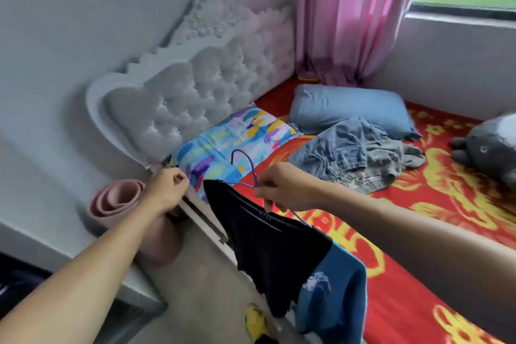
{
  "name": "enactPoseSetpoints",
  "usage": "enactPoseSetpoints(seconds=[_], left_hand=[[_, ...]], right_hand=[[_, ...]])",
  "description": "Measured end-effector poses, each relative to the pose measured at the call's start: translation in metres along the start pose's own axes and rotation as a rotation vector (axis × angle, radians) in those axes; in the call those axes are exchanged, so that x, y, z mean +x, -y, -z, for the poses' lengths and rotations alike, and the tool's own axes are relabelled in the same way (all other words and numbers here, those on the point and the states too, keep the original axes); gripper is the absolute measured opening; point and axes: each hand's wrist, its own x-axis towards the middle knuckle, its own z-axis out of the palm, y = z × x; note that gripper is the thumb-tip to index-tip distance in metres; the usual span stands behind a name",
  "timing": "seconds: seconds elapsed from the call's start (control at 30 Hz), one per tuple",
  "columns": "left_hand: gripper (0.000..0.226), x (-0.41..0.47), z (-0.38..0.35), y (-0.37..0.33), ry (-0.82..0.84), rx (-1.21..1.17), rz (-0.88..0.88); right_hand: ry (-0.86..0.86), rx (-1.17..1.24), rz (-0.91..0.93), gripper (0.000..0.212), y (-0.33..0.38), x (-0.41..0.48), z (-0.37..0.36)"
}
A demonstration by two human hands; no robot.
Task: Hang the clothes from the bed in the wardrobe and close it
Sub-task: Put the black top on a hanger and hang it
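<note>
Black garment (265, 246): found draped on purple hanger (252, 166), above near edge of bed (405, 301), with blue garment (335, 293) hanging against its lower right side. Gripped hanger below hook with right hand (282, 190), fingers curled round wire. Held left hand (167, 190) just beside garment's upper corner, thumb pressed to curled fingers; pinched item, if any, not discernible. Noted clothes pile (354, 153) crumpled on red cover, touching blue pillow (349, 112), near patterned pillow (231, 142) at tufted headboard (195, 86). Noted grey plush toy (488, 148) at far side of bed.
</note>
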Motion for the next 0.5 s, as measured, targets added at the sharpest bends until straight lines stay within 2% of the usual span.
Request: enactPoseSetpoints(seconds=[0.13,0.4,0.5], left_hand=[[0.012,-0.089,0.105,0.061,-0.112,0.124,0.143],[0.018,-0.234,0.276,0.184,-0.317,0.165,0.337],[0.016,-0.284,0.322,0.228,-0.347,0.220,0.387]], right_hand=[[-0.056,-0.287,0.218,0.028,0.107,-0.005,-0.039],[-0.146,-0.507,0.515,0.034,0.308,-0.004,-0.107],[-0.233,-0.644,0.620,0.026,0.379,-0.001,-0.145]])
